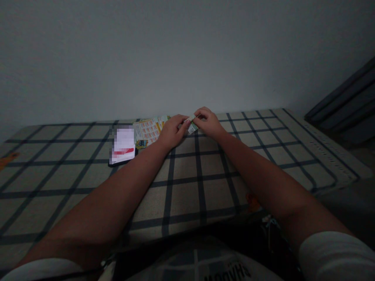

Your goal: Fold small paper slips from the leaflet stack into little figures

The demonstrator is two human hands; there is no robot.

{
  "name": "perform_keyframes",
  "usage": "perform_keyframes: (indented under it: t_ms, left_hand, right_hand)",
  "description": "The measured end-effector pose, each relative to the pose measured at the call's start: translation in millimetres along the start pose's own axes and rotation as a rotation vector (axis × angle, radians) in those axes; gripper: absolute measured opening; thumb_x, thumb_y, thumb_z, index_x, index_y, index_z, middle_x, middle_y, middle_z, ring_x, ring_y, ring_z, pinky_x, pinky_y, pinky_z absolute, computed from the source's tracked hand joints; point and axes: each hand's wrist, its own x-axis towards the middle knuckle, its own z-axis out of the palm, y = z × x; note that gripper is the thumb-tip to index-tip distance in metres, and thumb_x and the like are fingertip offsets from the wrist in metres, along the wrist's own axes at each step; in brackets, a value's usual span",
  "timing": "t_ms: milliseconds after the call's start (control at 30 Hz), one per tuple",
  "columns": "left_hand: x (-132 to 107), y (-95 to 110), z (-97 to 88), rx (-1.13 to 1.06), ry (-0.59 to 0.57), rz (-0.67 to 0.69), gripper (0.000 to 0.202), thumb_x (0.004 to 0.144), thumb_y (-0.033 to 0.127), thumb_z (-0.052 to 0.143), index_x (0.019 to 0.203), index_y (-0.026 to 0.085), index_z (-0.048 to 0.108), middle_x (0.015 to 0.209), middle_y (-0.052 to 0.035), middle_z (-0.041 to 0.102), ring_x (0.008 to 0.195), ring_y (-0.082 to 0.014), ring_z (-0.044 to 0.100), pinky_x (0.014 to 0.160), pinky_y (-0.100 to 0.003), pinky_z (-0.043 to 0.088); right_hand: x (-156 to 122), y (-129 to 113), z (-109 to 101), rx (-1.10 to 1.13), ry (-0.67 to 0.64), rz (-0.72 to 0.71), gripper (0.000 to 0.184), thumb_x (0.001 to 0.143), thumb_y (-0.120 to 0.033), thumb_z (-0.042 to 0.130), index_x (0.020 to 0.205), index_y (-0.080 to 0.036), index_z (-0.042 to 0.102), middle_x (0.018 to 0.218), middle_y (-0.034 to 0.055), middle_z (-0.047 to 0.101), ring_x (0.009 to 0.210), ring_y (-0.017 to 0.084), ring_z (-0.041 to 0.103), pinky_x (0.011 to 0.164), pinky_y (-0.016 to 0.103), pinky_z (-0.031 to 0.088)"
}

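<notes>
Both forearms reach over the checked cloth (187, 187), left hand (172, 130) and right hand (208, 121) pinching a small paper (192, 127).

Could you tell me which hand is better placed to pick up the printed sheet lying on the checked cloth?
Probably the left hand: it lies right beside the printed sheet, while the right hand sits farther away.

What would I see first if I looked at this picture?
First, two bare arms stretching across a checked cloth, with the left hand and right hand meeting at the far edge to pinch a small green-and-white paper piece. Just left of the hands lies a printed sheet with orange boxes, and beside that a phone with a bright screen.
</notes>
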Motion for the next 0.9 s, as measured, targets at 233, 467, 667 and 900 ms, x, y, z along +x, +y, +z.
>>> perform_keyframes:
  t_ms: [233, 467, 667, 900]
  left_hand:
    - [1, -4, 1.6, -0.001, 0.054, -0.016, 0.037, 0.104, 0.049, 0.046, 0.098, 0.021, 0.069, 0.098, -0.0084, 0.075, 0.096, -0.0221, 0.066, 0.090, -0.037, 0.051]
    - [2, -5, -1.3, 0.023, 0.098, 0.021, 0.023, 0.100, 0.040, 0.056, 0.097, 0.023, 0.070, 0.106, -0.0081, 0.075, 0.103, -0.0225, 0.067, 0.094, -0.038, 0.052]
    - [1, -7, -0.3, 0.033, 0.074, -0.012, 0.019, 0.098, 0.037, 0.060, 0.098, 0.023, 0.074, 0.112, -0.0084, 0.075, 0.107, -0.0229, 0.068, 0.094, -0.039, 0.055]
    - [-3, 0, -3.0, -0.056, 0.155, -0.025, 0.021, 0.090, 0.029, 0.062, 0.106, 0.020, 0.073, 0.129, -0.0111, 0.069, 0.115, -0.0242, 0.066, 0.066, -0.027, 0.057]
  right_hand:
    - [-1, 2, -4, 0.025, -0.019, -0.088, 0.007, 0.086, -0.026, 0.066, 0.086, -0.020, 0.067, 0.092, 0.0049, 0.062, 0.088, 0.018, 0.058, 0.077, 0.031, 0.050]
    - [-3, 9, -4, 0.089, -0.015, -0.023, 0.033, 0.085, -0.033, 0.069, 0.115, -0.020, 0.064, 0.110, 0.0077, 0.065, 0.090, 0.017, 0.061, 0.067, 0.027, 0.049]
    - [-2, 5, -12, 0.002, -0.058, -0.132, 0.024, 0.087, -0.032, 0.067, 0.109, -0.022, 0.068, 0.100, 0.0056, 0.067, 0.092, 0.019, 0.062, 0.071, 0.030, 0.052]
    - [-3, -7, -21, -0.245, -0.070, -0.376, 0.008, 0.091, -0.021, 0.060, 0.097, -0.021, 0.065, 0.096, 0.0072, 0.065, 0.098, 0.024, 0.058, 0.089, 0.040, 0.047]
